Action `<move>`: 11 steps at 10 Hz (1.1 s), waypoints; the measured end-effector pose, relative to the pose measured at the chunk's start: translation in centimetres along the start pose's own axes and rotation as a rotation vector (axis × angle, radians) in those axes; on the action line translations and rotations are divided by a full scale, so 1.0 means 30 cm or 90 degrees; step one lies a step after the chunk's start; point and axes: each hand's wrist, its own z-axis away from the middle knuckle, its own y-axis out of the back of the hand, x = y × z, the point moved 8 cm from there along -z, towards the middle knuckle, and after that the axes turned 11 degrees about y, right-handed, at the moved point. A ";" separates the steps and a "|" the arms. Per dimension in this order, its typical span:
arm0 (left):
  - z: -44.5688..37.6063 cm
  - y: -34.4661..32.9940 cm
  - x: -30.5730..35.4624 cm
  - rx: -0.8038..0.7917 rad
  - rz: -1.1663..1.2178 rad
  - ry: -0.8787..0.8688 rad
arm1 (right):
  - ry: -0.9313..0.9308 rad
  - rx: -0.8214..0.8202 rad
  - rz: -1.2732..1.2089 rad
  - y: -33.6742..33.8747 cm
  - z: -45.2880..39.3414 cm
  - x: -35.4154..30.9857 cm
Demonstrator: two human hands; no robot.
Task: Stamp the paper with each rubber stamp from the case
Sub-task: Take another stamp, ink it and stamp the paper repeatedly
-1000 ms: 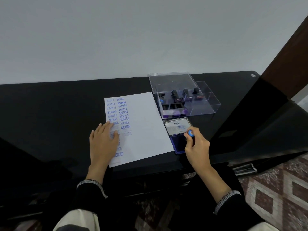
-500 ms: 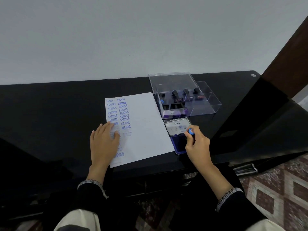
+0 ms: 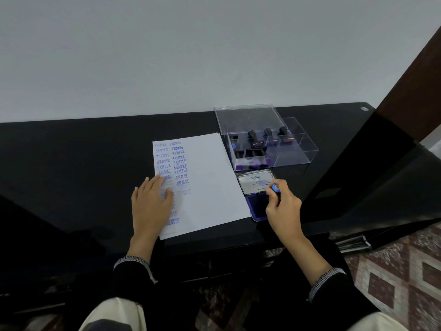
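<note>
Stamp [image 3: 275, 188] pinched in right hand [image 3: 284, 206] over ink pad [image 3: 259, 207]; paper [image 3: 210, 182] lies leftward, left hand [image 3: 151, 201] pressing flat, fingers spread.

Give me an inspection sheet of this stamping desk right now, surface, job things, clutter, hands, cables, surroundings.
Surface: glossy black desk, dark and reflective.
Job's things: paper with two columns of blue stamp prints down its left side; clear plastic case open, several black-handled stamps upright inside; ink pad open in front of the case, lid up.
Clutter: nothing seen.
Hands: left hand lies flat on the paper's left side; right hand grips a blue-topped stamp over the ink pad.
Cables: nothing seen.
Surroundings: plain pale wall behind; dark wood panel at right; patterned floor at lower right.
</note>
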 end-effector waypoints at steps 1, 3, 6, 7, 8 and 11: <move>0.000 0.000 -0.003 0.000 -0.001 0.001 | -0.036 -0.002 -0.022 -0.001 0.000 0.012; 0.003 0.001 -0.008 -0.002 0.041 0.009 | -0.010 -0.045 0.021 -0.017 -0.013 0.000; 0.013 0.038 -0.017 0.019 0.172 0.037 | 0.014 0.002 0.023 -0.001 0.015 -0.013; 0.004 0.037 -0.018 0.004 0.170 0.030 | 0.019 0.026 0.007 0.011 0.035 -0.017; -0.014 0.042 -0.026 -0.041 0.134 0.013 | 0.017 0.018 -0.002 0.016 0.032 -0.017; 0.026 0.040 -0.065 -0.096 0.054 -0.099 | -0.078 -0.013 -0.080 -0.037 0.015 -0.088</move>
